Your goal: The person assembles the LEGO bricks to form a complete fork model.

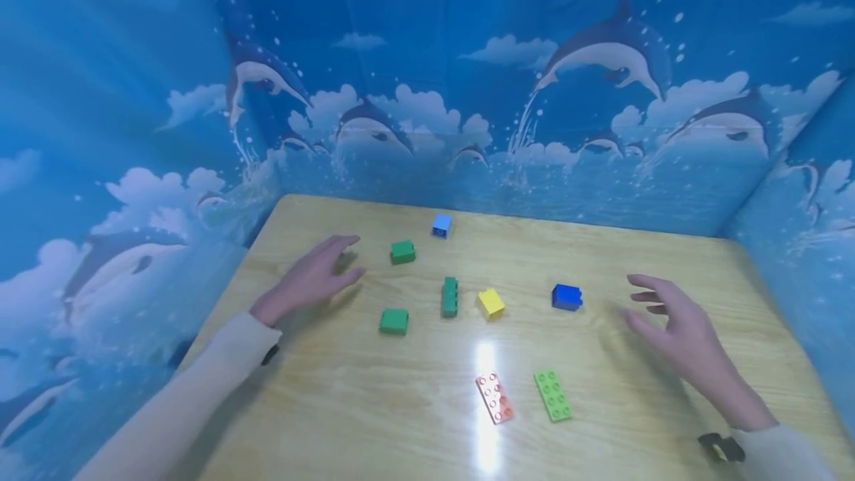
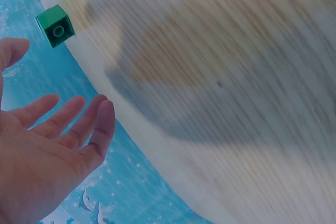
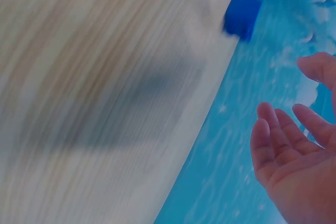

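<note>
Over the left part of the table my left hand [image 1: 314, 277] hovers, fingers loosely bent and holding nothing. Nearest to it is a green brick [image 1: 403, 252], which also shows in the left wrist view as a green block [image 2: 55, 25]. Another green brick [image 1: 394, 321] lies a little closer to me. My right hand [image 1: 681, 325] is held above the right side with its palm turned inward, thumb and fingers apart. Left of it sits a dark blue brick [image 1: 566, 297], seen blurred in the right wrist view as a blue block [image 3: 242, 16].
Mid-table are a long green brick [image 1: 450, 297] and a yellow brick [image 1: 490, 303]. A lighter blue brick [image 1: 441, 226] lies near the back edge. Closer to me lie a red brick [image 1: 495, 398] and a light green brick [image 1: 553, 396]. Dolphin-print curtains [image 1: 414, 80] surround the wooden table [image 1: 320, 414].
</note>
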A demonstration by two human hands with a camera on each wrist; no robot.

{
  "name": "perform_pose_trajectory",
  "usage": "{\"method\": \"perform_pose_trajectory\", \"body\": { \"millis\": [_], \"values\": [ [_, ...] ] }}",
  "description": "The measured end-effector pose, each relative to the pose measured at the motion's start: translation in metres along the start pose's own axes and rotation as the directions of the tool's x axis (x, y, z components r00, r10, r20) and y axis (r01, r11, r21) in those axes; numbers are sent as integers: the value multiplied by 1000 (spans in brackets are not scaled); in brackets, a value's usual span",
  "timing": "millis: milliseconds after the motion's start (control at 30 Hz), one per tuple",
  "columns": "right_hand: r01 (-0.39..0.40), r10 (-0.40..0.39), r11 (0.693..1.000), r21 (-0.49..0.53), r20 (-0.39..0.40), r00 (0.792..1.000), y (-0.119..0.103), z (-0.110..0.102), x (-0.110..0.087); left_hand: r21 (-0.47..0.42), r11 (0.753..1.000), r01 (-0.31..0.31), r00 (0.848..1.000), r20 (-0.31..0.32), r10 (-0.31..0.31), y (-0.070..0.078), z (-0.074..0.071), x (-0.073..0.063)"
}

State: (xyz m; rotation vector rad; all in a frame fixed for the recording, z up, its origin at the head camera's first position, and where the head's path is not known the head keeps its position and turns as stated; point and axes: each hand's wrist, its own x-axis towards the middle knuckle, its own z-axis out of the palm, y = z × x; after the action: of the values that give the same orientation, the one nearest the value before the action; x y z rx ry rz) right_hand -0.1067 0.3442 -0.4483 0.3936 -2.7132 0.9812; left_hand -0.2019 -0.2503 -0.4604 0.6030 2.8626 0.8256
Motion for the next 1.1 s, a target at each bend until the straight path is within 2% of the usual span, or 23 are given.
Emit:
{"method": "perform_pose_trajectory", "body": {
  "millis": [167, 433, 733, 967, 1100],
  "values": [
    [20, -21, 998, 62, 25, 999, -27, 16, 6, -57, 998, -3, 1000, -10, 3, 8, 6, 13],
    [17, -26, 994, 112, 83, 996, -58, 41, 16, -89, 996, -29, 1000, -9, 28, 19, 10, 29],
    [60, -86, 979, 193, 133, 987, -86, 64, 29, -195, 979, 53, 999, 19, -51, 22, 13, 44],
    [3, -58, 963, 270, 198, 978, -112, 88, 29, -242, 970, 8, 1000, 0, -9, 20, 18, 46],
    [-2, -78, 945, 328, 233, 969, -131, 106, 27, -250, 968, -25, 1000, -18, 21, 21, 22, 46]
  ]
}}
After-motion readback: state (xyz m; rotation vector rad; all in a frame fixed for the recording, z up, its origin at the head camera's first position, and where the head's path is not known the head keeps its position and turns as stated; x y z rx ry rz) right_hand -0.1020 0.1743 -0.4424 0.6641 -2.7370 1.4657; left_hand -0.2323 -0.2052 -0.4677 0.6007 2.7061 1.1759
